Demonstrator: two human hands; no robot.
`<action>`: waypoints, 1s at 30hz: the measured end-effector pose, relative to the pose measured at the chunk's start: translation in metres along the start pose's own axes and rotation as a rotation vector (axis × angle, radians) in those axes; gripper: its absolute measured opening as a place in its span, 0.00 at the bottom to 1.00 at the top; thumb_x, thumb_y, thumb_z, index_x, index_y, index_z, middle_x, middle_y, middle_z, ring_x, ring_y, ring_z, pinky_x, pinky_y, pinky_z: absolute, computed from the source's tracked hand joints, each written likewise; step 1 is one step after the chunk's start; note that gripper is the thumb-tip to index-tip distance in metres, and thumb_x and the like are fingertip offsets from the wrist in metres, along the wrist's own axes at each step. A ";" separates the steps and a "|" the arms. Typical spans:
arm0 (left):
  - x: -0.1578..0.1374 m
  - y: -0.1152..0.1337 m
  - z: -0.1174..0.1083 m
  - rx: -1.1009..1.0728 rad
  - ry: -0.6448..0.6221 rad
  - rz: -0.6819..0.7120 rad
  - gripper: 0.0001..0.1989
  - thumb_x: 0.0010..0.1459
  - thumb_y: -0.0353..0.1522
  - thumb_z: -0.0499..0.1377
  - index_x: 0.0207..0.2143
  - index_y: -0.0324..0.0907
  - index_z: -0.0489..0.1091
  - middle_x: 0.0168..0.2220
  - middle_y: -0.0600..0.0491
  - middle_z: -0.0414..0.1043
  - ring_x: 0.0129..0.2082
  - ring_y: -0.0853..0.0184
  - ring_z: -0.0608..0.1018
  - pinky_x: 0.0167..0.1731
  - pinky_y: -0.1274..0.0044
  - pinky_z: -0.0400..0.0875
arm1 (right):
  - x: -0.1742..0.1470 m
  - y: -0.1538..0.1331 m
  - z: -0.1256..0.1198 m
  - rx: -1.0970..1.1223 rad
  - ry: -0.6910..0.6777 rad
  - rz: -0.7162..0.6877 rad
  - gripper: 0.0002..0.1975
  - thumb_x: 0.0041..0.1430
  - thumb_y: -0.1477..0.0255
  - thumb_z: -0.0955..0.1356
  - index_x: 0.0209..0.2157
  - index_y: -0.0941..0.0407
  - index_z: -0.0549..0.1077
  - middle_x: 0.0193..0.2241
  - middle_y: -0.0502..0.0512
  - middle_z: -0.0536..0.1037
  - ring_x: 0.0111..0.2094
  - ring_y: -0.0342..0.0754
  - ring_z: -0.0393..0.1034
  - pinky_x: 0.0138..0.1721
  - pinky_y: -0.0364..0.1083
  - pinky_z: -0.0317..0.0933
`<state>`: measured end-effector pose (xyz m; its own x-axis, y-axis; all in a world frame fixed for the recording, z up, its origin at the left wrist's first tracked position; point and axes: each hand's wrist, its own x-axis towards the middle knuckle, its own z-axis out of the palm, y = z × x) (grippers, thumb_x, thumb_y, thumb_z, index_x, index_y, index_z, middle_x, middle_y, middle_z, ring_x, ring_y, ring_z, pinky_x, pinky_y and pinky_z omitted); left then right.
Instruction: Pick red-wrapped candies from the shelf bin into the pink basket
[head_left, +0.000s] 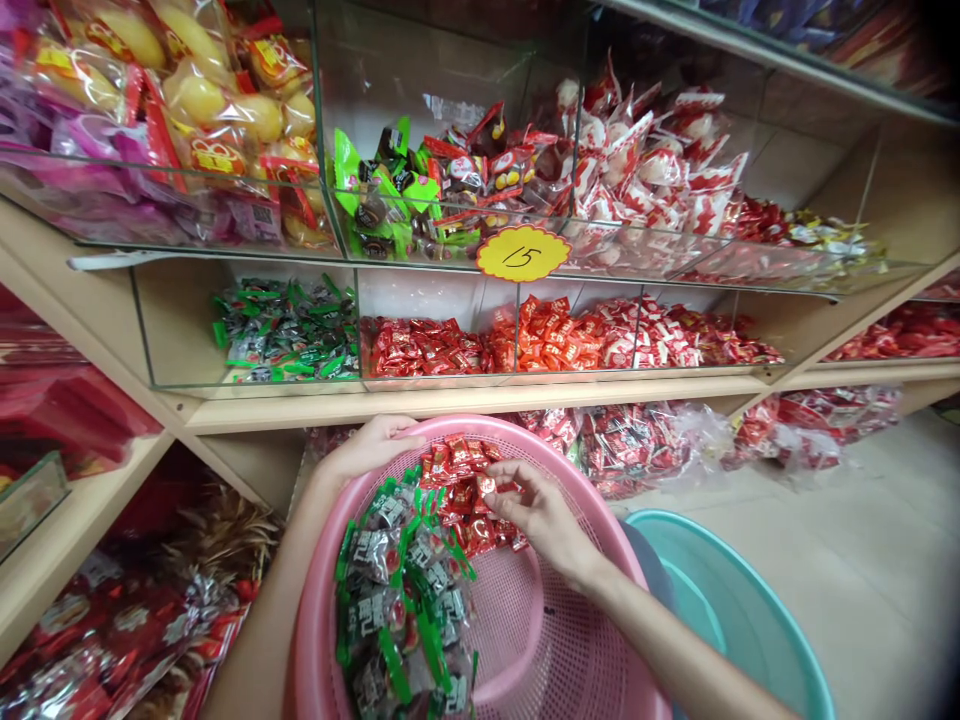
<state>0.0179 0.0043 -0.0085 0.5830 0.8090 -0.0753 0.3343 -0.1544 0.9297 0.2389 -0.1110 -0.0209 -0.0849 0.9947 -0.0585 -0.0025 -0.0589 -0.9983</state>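
1. Head view: ahead and left of your left grip [375, 445], binned green packets [292, 325] form a sizeable heap on the shelf.
2. Your left grip rests at the far-left rim of the pink basket [319, 580]; I cannot tell whether its fingers clamp it.
3. Nearer you than that grip, loose green packets [375, 610] crowd the basket's left part; I'd judge that portion well along.
4. Just left of your right grip [536, 510], red packets [457, 460] make a smaller heap, so both kinds are already in.
5. Your right grip has thumb and fingertips together on one red packet [485, 490] at that heap, not yet released; how much is left, I cannot tell.
6. Right of your right grip, a teal basin [720, 590] stands beside the basket.
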 end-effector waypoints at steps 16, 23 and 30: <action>-0.002 0.004 0.000 -0.019 0.010 -0.001 0.16 0.48 0.39 0.57 0.34 0.35 0.72 0.30 0.51 0.73 0.29 0.66 0.72 0.27 0.79 0.64 | -0.006 0.001 -0.028 -0.091 0.064 0.064 0.20 0.40 0.75 0.70 0.40 0.56 0.70 0.25 0.47 0.67 0.24 0.40 0.61 0.27 0.42 0.57; -0.002 0.004 0.000 -0.026 -0.005 -0.001 0.16 0.49 0.39 0.57 0.34 0.34 0.71 0.29 0.52 0.72 0.28 0.68 0.71 0.26 0.80 0.63 | 0.000 0.014 -0.023 -0.105 0.042 0.070 0.20 0.40 0.74 0.71 0.40 0.56 0.70 0.25 0.47 0.67 0.25 0.40 0.62 0.27 0.42 0.59; -0.003 0.008 0.001 -0.047 -0.003 -0.008 0.14 0.49 0.38 0.57 0.32 0.35 0.71 0.26 0.55 0.68 0.25 0.72 0.67 0.23 0.82 0.59 | 0.012 0.027 -0.016 -0.011 -0.030 0.097 0.21 0.41 0.70 0.72 0.40 0.56 0.69 0.26 0.47 0.68 0.22 0.38 0.62 0.21 0.40 0.58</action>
<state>0.0197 0.0000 -0.0014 0.5830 0.8081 -0.0840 0.3036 -0.1208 0.9451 0.2538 -0.0995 -0.0487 -0.1143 0.9814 -0.1545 0.0182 -0.1534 -0.9880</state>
